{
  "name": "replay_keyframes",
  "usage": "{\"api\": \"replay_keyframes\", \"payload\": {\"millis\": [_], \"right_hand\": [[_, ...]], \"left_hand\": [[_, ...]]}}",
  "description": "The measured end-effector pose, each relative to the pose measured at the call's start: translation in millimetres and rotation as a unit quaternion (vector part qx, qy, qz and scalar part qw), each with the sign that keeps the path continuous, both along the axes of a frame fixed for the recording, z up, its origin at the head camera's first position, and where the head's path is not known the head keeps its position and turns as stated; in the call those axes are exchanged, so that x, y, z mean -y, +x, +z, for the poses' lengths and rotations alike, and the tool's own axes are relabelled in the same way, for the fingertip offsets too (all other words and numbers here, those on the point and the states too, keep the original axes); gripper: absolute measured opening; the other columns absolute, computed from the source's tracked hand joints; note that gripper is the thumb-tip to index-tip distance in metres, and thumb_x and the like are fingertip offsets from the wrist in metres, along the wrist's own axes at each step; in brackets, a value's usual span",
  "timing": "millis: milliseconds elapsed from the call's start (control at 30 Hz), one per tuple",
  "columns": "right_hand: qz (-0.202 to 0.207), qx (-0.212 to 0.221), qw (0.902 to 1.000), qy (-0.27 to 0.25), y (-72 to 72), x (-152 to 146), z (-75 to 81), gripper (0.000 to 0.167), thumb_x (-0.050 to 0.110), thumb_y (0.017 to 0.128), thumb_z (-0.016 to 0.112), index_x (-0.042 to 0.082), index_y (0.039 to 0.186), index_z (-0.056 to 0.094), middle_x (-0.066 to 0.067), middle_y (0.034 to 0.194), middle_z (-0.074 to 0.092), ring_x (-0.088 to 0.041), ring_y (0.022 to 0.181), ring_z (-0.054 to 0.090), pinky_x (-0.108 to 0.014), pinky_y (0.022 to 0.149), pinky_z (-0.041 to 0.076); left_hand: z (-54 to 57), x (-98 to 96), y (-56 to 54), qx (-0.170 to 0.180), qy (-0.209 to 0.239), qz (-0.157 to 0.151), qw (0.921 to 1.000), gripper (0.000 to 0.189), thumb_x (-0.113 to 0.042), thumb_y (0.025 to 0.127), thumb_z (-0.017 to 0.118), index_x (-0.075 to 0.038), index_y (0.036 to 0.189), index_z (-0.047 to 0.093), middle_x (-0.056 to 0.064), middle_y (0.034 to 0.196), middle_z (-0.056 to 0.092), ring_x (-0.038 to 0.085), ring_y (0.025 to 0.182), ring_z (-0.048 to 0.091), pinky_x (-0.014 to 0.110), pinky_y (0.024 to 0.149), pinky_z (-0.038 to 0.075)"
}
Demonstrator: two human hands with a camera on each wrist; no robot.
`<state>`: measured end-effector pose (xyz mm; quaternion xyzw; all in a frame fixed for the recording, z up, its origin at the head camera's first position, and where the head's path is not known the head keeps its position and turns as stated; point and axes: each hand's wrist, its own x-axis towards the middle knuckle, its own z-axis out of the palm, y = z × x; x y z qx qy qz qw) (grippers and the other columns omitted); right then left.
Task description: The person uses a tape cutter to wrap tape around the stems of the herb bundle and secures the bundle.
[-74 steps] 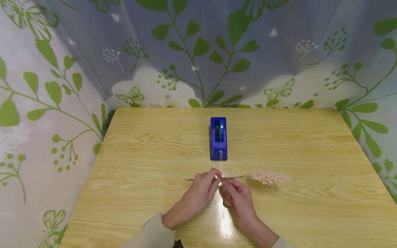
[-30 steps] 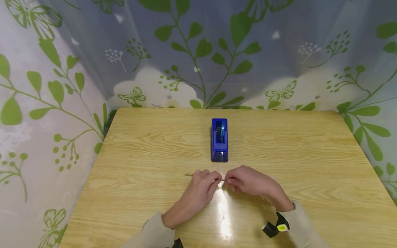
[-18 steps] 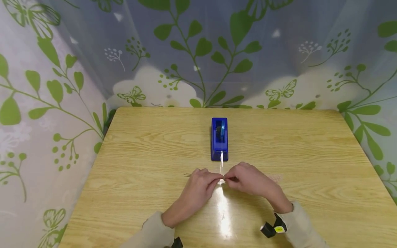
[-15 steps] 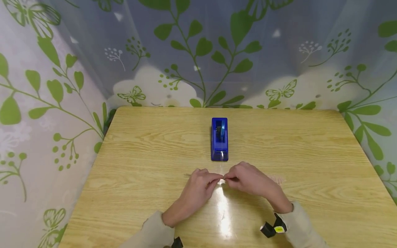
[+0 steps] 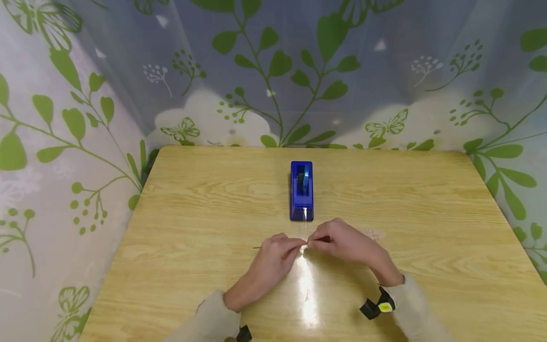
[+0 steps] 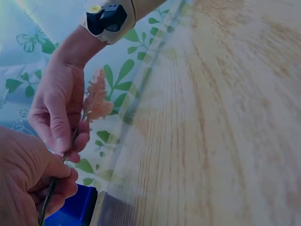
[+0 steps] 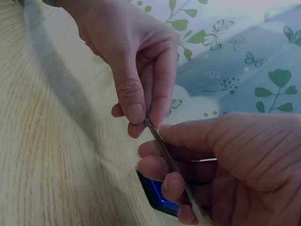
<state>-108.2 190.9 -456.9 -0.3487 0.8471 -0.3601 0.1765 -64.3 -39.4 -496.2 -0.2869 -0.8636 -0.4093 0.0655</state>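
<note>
A dried grass flower with a fluffy pale pink head [image 6: 97, 100] and thin stems [image 7: 163, 147] is held between both hands above the table. My left hand [image 5: 275, 263] pinches the stems, whose ends stick out to its left. Close beside it, almost fingertip to fingertip, my right hand [image 5: 342, 243] pinches the stems nearer the flower head. In the head view the right wrist partly covers that head. A blue tape dispenser [image 5: 301, 190] stands just beyond the hands. A clear strip of tape [image 5: 305, 225] runs from its cutter toward the fingertips; its end is hidden there.
The wooden table [image 5: 192, 199] reaches back to a curtain [image 5: 265, 71] printed with leaves and butterflies. A black device [image 5: 376, 306] is strapped to the right wrist. Light glares off the tabletop [image 5: 307, 294] in front of the hands.
My right hand has swung over from below the stems, its wrist now out to the right, covering much of the flower head. My left hand stays nearly in place. The dispenser stands where it was.
</note>
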Motion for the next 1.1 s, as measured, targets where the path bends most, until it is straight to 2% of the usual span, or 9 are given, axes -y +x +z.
{"api": "replay_keyframes", "payload": {"millis": [67,133,267,367,433,700,933,1100], "right_hand": [[0.008,0.029,0.9995,-0.008,-2.8,-2.9,-2.3,0.019,0.012,0.105,0.063,0.007,0.098,0.080,0.013,0.072,0.057,0.000,0.062,0.044,-0.019,0.058,0.040],[0.016,0.040,0.9990,-0.010,-3.9,-5.0,-3.6,0.022,0.013,0.107,0.060,0.007,0.096,0.078,0.013,0.069,0.049,0.000,0.060,0.041,-0.020,0.057,0.037],[0.020,0.017,0.9995,-0.017,-3.4,-5.6,-4.6,0.017,0.010,0.104,0.064,0.007,0.100,0.080,0.010,0.076,0.062,0.000,0.065,0.047,-0.020,0.059,0.042],[0.017,0.001,0.9997,-0.015,-2.1,-3.4,-5.1,0.015,0.008,0.102,0.066,0.008,0.098,0.081,0.008,0.078,0.065,0.000,0.067,0.048,-0.019,0.060,0.043],[0.018,-0.005,0.9997,-0.014,-1.2,-1.9,-5.1,0.014,0.006,0.101,0.067,0.008,0.096,0.081,0.009,0.076,0.063,0.001,0.066,0.047,-0.019,0.059,0.043],[0.010,-0.020,0.9997,-0.003,-0.7,1.2,-3.2,0.016,0.003,0.097,0.070,0.009,0.085,0.078,0.014,0.068,0.054,0.003,0.061,0.042,-0.018,0.057,0.038],[0.004,-0.049,0.9988,0.006,1.0,3.4,-3.4,0.022,0.003,0.096,0.070,0.011,0.075,0.072,0.016,0.064,0.047,0.004,0.058,0.037,-0.017,0.055,0.035],[-0.003,-0.066,0.9977,0.017,1.9,5.0,-2.4,0.025,0.002,0.095,0.071,0.014,0.073,0.069,0.016,0.063,0.045,0.004,0.056,0.035,-0.016,0.054,0.033]], "left_hand": [[-0.1,-0.1,-0.3,0.000,0.005,-0.004,1.0000,0.019,0.001,0.093,0.074,-0.007,0.110,0.081,0.005,0.095,0.080,0.009,0.077,0.065,0.015,0.067,0.053],[-0.1,-0.2,-0.3,0.000,0.005,-0.006,1.0000,0.019,0.001,0.093,0.075,-0.006,0.109,0.081,0.004,0.096,0.080,0.009,0.078,0.066,0.014,0.068,0.053],[-0.2,0.3,-1.0,0.009,0.003,-0.003,0.9999,0.018,0.001,0.093,0.075,-0.007,0.108,0.082,0.003,0.094,0.079,0.007,0.077,0.063,0.014,0.066,0.052],[-0.6,1.3,-1.3,0.023,0.003,0.003,0.9997,0.016,0.000,0.093,0.076,-0.007,0.106,0.081,0.002,0.091,0.077,0.004,0.074,0.059,0.014,0.063,0.050],[-1.5,1.7,-0.8,0.029,0.005,0.005,0.9995,0.014,0.000,0.093,0.076,-0.007,0.104,0.081,0.002,0.088,0.075,0.004,0.072,0.057,0.014,0.061,0.049],[1.5,2.6,-2.3,0.040,-0.003,0.009,0.9991,0.010,-0.002,0.094,0.075,-0.003,0.103,0.079,0.006,0.088,0.076,0.010,0.076,0.064,0.017,0.066,0.054],[6.1,8.9,-10.9,0.044,-0.040,-0.005,0.9982,0.011,-0.008,0.099,0.071,-0.002,0.103,0.080,0.005,0.087,0.076,0.008,0.073,0.063,0.017,0.066,0.053],[8.4,12.9,-15.3,0.054,-0.069,-0.016,0.9960,0.013,-0.008,0.101,0.068,-0.005,0.100,0.081,0.003,0.090,0.076,0.013,0.082,0.066,0.026,0.076,0.056]]}}
